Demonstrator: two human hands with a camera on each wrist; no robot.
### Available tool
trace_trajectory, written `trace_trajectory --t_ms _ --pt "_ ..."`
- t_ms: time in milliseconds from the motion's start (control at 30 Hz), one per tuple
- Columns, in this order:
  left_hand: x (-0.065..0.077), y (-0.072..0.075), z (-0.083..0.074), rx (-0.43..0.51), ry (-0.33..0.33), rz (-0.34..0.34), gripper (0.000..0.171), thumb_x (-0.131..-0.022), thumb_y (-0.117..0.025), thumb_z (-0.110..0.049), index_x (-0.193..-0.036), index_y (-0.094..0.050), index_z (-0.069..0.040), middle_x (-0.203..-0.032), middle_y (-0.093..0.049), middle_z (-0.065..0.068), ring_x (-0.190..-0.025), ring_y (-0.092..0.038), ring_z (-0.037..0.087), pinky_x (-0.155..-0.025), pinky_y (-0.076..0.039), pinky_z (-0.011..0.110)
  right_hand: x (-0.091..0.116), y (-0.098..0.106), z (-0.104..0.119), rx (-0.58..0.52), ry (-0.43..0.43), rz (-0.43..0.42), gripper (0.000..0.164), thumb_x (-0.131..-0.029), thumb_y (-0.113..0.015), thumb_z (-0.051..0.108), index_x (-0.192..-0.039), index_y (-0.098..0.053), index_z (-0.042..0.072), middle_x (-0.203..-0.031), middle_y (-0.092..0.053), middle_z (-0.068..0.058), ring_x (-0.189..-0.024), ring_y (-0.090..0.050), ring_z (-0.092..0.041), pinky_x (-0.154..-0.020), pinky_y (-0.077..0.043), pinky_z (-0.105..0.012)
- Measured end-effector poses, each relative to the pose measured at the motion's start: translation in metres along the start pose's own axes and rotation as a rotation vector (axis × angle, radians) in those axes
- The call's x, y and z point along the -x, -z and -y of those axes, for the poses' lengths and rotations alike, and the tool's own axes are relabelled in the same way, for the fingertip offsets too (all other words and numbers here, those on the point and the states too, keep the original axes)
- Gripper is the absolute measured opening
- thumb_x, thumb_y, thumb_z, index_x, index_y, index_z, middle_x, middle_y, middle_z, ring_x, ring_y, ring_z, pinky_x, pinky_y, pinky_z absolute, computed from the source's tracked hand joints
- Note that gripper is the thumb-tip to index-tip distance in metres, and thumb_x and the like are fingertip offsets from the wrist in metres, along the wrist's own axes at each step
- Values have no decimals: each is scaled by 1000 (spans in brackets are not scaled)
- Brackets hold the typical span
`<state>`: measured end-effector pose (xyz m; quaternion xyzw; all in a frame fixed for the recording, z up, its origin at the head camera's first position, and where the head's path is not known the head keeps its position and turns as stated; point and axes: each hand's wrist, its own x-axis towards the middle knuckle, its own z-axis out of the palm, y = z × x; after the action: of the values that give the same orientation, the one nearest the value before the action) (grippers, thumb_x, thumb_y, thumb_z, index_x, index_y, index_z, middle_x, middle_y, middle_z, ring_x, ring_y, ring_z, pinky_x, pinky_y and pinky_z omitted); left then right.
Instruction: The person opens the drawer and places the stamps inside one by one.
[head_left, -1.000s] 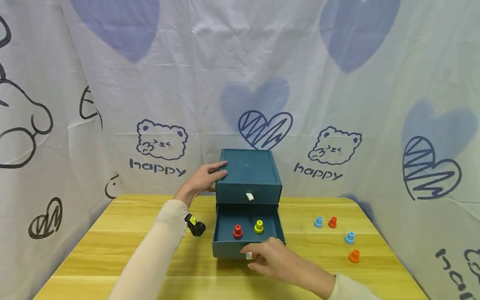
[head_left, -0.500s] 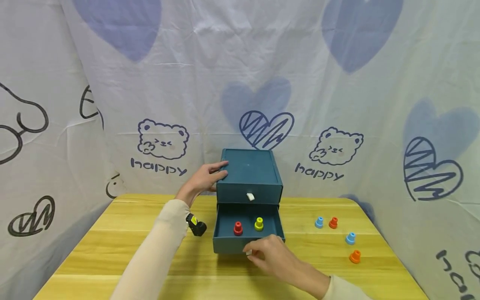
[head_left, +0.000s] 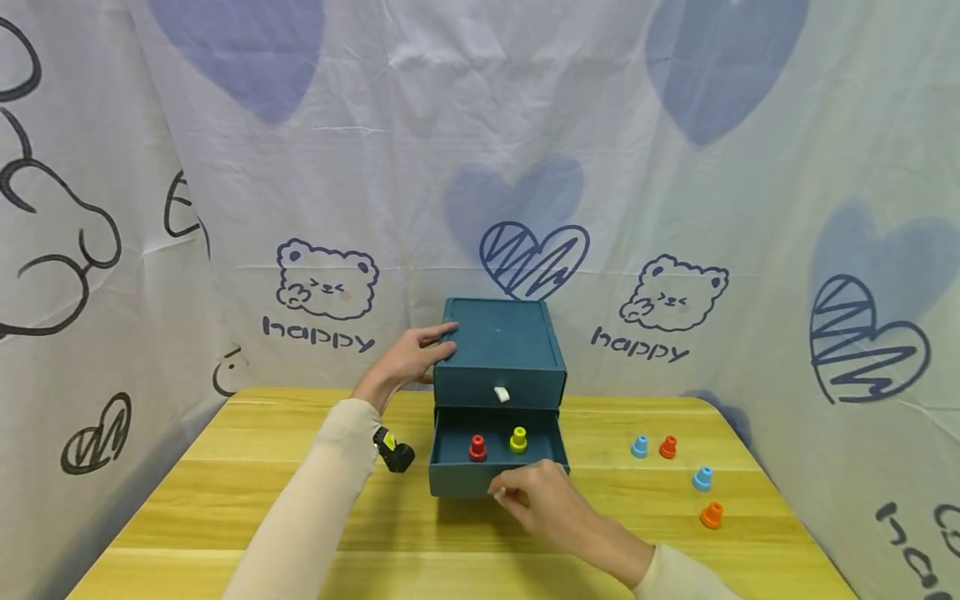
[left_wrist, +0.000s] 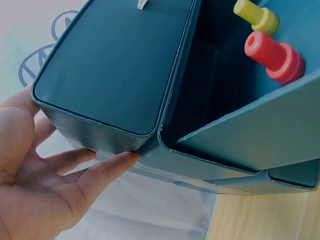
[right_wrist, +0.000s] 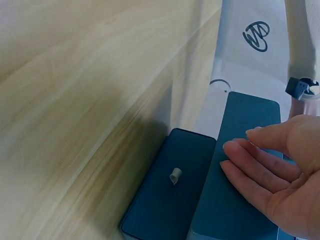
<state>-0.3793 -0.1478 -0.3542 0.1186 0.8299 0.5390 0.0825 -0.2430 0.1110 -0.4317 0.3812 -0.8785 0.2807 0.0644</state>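
A dark teal drawer cabinet (head_left: pixel 498 333) stands on the wooden table, its middle drawer (head_left: pixel 459 480) pulled partly out. In that drawer stand a red cone-shaped peg (head_left: pixel 477 448) and a yellow one (head_left: pixel 518 440). My left hand (head_left: pixel 405 360) rests against the cabinet's left side, fingers fairly straight, with some fingertips over the top edge. In the left wrist view the fingers (left_wrist: pixel 107 172) lie along the side wall. My right hand (head_left: pixel 543 504) pinches the drawer's small white knob (head_left: pixel 499 493) between thumb and forefinger. The knob is hidden behind the fingers in the right wrist view.
Right of the cabinet stand two light blue pegs, one far (head_left: pixel 639 447) and one nearer (head_left: pixel 702 478), a red-orange peg (head_left: pixel 668 447) and an orange peg (head_left: pixel 712 515). A bottom drawer (right_wrist: pixel 165 200) with its own knob (right_wrist: pixel 175 176) sits below. Behind hangs a printed curtain (head_left: pixel 420 108).
The middle drawer has slid back part way into the cabinet, its two pegs moving with it. My right hand has closed on the knob and moved forward. The left hand stays put.
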Motion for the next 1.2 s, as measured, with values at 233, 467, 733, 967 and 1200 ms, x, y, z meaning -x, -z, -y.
trace_trajectory --t_ms 233,467,733,967,1200 --pt "1 1 -1 11 16 7 54 -107 -56 -36 -159 -42 -33 -170 -29 10 -122 -53 26 -79 -57 27 -7 -2 -5 45 25 -55 12 -89 -76 -2 -95 -81 7 -89 -81 -6 -72 -69 -1 -69 -56 -12" --pt "2 0 -1 7 12 3 54 -107 -57 -35 -159 -42 -32 -170 -31 10 -122 -52 26 -76 -56 26 -15 -3 -13 79 51 -90 11 -89 -76 -2 -94 -81 8 -90 -81 -5 -72 -71 -4 -69 -57 -13" --pt "3 0 -2 12 13 3 54 -107 -57 -35 -158 -43 -32 -170 -31 10 -136 -48 29 -79 -56 27 -24 -4 -25 96 83 -128 11 -90 -75 -2 -94 -80 6 -88 -81 -7 -71 -72 -7 -67 -57 -13" --pt "3 0 -2 10 8 7 54 -107 -57 -35 -158 -43 -32 -169 -31 10 -122 -53 26 -76 -55 26 -34 -5 -34 112 97 -139 12 -88 -75 -4 -95 -80 5 -86 -81 -7 -69 -73 -11 -66 -57 -14" --pt "4 1 -4 9 5 12 53 -107 -57 -35 -159 -42 -32 -169 -32 11 -76 -43 14 -71 -52 26 -40 -3 -42 134 103 -138 13 -89 -74 -4 -95 -81 5 -82 -80 -6 -64 -70 -8 -62 -55 -13"
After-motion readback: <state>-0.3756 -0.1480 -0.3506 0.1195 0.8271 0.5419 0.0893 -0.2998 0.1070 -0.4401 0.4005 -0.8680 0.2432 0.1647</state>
